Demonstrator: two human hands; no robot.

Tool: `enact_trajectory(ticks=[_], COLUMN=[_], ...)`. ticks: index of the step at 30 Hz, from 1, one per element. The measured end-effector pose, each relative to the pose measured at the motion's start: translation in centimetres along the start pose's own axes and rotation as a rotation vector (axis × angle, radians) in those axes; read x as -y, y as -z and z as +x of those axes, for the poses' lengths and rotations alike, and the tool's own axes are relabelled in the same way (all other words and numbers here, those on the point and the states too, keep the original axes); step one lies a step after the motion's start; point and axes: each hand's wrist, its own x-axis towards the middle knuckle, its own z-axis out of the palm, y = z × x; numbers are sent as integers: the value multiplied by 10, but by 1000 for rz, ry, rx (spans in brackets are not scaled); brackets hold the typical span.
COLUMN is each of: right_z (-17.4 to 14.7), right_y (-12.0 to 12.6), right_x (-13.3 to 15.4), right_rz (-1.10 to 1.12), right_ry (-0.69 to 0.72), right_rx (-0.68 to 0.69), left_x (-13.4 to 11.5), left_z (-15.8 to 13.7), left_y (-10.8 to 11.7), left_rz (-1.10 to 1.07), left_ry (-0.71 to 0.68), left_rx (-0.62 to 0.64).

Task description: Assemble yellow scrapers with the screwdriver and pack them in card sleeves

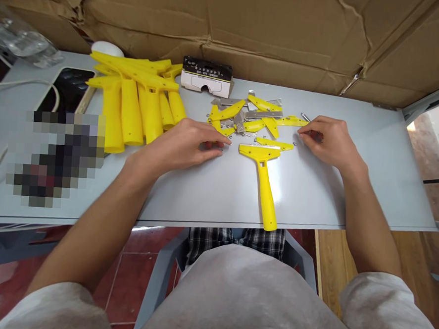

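Observation:
My left hand hovers at the left edge of the parts pile. Its thumb and fingertips come close together around a tiny dark speck, too small to name. My right hand is closed in a pinch right of the pile. A slim metal shaft pokes out past its fingers, and a dark-red piece shows in the palm; it looks like a screwdriver. Between the hands lies a yellow scraper, head away from me, its handle end over the table edge. Just behind its head rests a yellow blade cover, with small screws around.
Yellow covers and metal plates form the pile. Several yellow scraper handles are stacked at left, near a phone and a cable. A black-and-white box stands behind, against cardboard. A plastic bottle lies far left.

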Motion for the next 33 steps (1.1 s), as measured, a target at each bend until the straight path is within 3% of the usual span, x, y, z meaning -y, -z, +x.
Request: enact_trajectory(ticks=[6, 16, 28, 33], right_z=[-1, -2, -2, -24], right_y=[0, 0, -2, 0], right_x=[3, 12, 17, 33], right_rz=[9, 27, -33, -224], right_ry=[15, 14, 50, 18], right_rx=[-16, 9, 98, 142], left_x=[-2, -33, -19, -26], left_z=[1, 8, 7, -3], left_y=[-4, -4, -8, -9], left_rz=[-42, -1, 35, 107], left_ry=[-28, 72, 90, 38], left_rx=[-36, -62, 13, -41])
